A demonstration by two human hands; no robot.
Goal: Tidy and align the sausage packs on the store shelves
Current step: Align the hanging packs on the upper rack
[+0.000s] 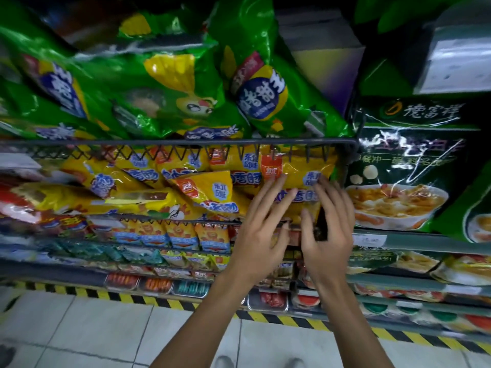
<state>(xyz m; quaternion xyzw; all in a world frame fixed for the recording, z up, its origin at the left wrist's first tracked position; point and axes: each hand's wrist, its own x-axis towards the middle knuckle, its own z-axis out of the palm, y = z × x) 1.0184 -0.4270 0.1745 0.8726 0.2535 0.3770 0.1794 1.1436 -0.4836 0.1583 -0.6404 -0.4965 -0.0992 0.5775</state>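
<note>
The step in hand is judged to be the squaring-up of the rightmost yellow sausage pack (295,179), which stands at the right end of the wire basket (186,142) in the middle of the frame, just left of the green soup bag (403,171). Both hands are laid against its front: the left hand (261,229) with fingers spread and nearly straight, fingertips on the pack's face, and the right hand (328,229) just beside it, fingers extended onto the pack's right part. Nothing is clenched or pinched by either hand; the pack is merely pressed and steadied by flat fingers.

To do this well, the pack should be nudged with even pressure from both sides, so that it is kept upright and its label is turned squarely outward. The leaning packs (204,192) further left in the same basket (one is tilted well off the vertical) would best be straightened afterwards, row by row.

The packs are of glossy, crinkled yellow film that catches the light and will likely slide readily against its neighbours; they are soft, pillowy and irregular in outline. The basket's rim is of thin dark wire with a zigzag edge, on which film could be snagged. Shiny green bags (170,83) are piled above.
</note>
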